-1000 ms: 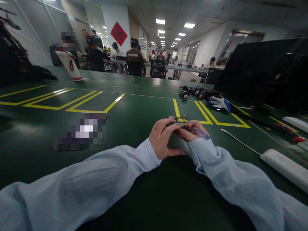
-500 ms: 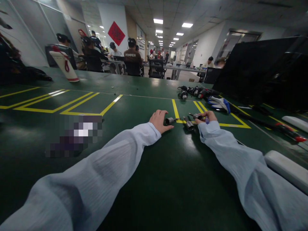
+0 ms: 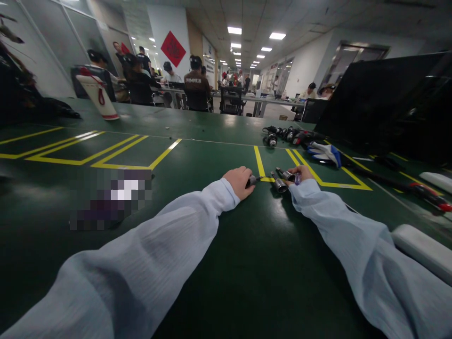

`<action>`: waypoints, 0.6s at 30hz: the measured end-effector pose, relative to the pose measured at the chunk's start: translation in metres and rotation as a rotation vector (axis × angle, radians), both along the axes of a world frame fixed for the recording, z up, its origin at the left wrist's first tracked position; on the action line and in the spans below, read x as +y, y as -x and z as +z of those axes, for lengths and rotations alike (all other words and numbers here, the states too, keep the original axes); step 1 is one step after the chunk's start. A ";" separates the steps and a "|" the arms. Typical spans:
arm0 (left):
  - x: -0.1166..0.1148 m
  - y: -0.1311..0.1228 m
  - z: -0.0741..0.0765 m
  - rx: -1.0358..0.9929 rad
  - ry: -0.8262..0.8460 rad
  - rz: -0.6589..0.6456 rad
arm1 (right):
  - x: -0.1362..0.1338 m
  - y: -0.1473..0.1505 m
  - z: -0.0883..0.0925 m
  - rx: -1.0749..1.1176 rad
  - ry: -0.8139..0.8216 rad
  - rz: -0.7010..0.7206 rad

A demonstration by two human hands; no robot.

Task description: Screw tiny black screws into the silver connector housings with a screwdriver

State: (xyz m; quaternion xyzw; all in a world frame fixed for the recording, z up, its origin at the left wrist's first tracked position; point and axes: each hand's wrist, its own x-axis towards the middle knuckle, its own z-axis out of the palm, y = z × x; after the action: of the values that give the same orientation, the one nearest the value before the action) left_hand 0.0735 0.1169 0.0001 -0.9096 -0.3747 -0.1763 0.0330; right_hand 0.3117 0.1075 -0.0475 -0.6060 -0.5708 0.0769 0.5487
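My left hand (image 3: 240,181) rests on the green table with its fingers closed around a small grey hole saw (image 3: 251,181), whose thin shank points right. Opposite it, my right hand (image 3: 302,173) grips a second metal hole saw (image 3: 287,175), its shank pointing up and left. A third hole saw (image 3: 280,185) lies on the table between the hands, right up against the one in my right hand. Some small purple, see-through thing (image 3: 298,178) shows at my right fingers; its kind is unclear.
Yellow tape (image 3: 260,162) marks boxes on the table (image 3: 219,282). Power tools (image 3: 271,139) and a blue-white glove (image 3: 324,154) lie beyond my right hand. A white cup (image 3: 99,96) stands far left, near a pixelated object (image 3: 116,197). A black screen (image 3: 381,94) rises at right.
My left hand has closed from an open reach onto the left hole saw. My right hand has moved slightly left, bringing its hole saw up to the middle one.
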 end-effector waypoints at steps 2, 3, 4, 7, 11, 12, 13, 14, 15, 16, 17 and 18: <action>-0.012 0.004 0.003 0.006 -0.045 -0.061 | -0.001 0.001 0.000 -0.025 0.004 -0.009; -0.019 0.006 0.005 0.007 -0.065 -0.090 | -0.001 0.001 0.000 -0.037 0.006 -0.015; -0.026 0.009 0.006 0.009 -0.082 -0.119 | -0.002 0.001 0.000 -0.047 0.008 -0.023; -0.047 0.022 0.006 -0.016 -0.115 -0.156 | -0.005 0.001 0.001 -0.070 0.016 -0.067; -0.075 0.046 0.003 -0.116 -0.095 -0.196 | -0.009 -0.001 0.005 -0.062 0.029 -0.151; -0.081 0.052 0.002 -0.154 -0.082 -0.204 | -0.011 -0.001 0.006 -0.053 0.029 -0.169; -0.087 0.057 0.001 -0.194 -0.063 -0.217 | -0.012 -0.001 0.008 -0.044 0.025 -0.186; -0.093 0.062 0.000 -0.229 -0.039 -0.232 | -0.014 0.000 0.010 -0.036 0.015 -0.199; -0.098 0.067 -0.001 -0.257 -0.014 -0.250 | -0.016 0.002 0.011 -0.031 -0.001 -0.206; -0.103 0.071 -0.002 -0.281 0.012 -0.271 | -0.019 0.005 0.014 -0.030 -0.021 -0.205; -0.108 0.075 -0.003 -0.301 0.038 -0.291 | -0.022 0.008 0.016 -0.031 -0.043 -0.193; -0.113 0.079 -0.003 -0.321 0.064 -0.306 | -0.026 0.013 0.018 -0.037 -0.064 -0.172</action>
State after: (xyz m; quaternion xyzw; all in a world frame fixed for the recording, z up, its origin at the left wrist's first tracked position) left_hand -0.0051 0.0037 -0.0026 -0.9168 -0.2380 -0.3096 -0.0832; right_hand 0.2989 0.0811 -0.0298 -0.6362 -0.5289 0.0004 0.5617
